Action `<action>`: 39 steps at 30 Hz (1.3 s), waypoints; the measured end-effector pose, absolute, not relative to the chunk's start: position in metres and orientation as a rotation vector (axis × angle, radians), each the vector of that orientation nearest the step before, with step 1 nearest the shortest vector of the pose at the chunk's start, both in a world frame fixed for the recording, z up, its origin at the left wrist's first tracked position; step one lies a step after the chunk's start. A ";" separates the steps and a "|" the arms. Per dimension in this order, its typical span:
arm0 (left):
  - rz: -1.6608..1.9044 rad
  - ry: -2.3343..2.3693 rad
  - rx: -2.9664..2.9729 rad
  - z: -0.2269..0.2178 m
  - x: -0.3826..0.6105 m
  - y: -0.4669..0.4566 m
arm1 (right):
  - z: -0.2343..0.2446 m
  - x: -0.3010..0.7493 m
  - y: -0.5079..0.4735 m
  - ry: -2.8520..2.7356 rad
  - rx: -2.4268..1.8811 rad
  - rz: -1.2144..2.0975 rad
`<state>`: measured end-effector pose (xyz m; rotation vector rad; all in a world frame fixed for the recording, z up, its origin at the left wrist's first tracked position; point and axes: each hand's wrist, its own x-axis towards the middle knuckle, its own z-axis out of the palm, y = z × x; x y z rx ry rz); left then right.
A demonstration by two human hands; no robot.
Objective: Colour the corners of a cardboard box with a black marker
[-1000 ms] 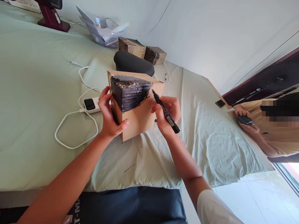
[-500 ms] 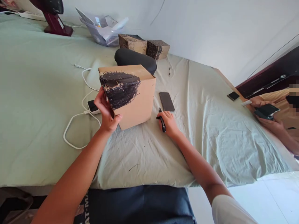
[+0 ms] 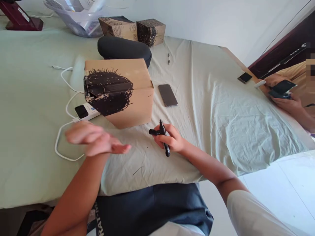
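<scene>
A brown cardboard box (image 3: 140, 101) rests on the cloth-covered table, a large black scribbled patch across its left corner. My left hand (image 3: 94, 139) is in the air in front of the box, blurred, its fingers extended and nothing in them. To the right, my right hand (image 3: 172, 139) grips a black marker pen (image 3: 163, 134) with its tip bare and pointing away from me. The marker's black cap (image 3: 154, 132) is also held in that hand's fingers. A smartphone (image 3: 167, 95) lies just beyond this hand, right of the box.
Behind the box lies a black rounded case (image 3: 123, 49). Two scribbled boxes (image 3: 151, 32) and a plastic basket (image 3: 78, 23) stand by the wall. A white power bank (image 3: 86, 111) with a white cable (image 3: 57, 144) is at left. Another person's hand (image 3: 291, 103) holds a dark device at far right.
My left hand has let go of the box and drawn back toward me. The box has settled onto the table. My right hand has lifted with the marker, and the view has shifted.
</scene>
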<state>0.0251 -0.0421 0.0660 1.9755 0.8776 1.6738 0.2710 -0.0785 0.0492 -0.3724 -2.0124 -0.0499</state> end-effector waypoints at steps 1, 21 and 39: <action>1.656 0.868 2.015 0.069 0.033 -0.050 | 0.050 0.268 -0.081 -2.013 -0.341 -0.022; 1.741 0.799 1.846 0.037 0.049 -0.083 | 0.056 0.257 -0.079 -2.065 -0.139 0.046; 1.644 0.680 2.409 0.050 0.036 -0.065 | 0.043 0.279 -0.067 -1.873 -0.711 0.275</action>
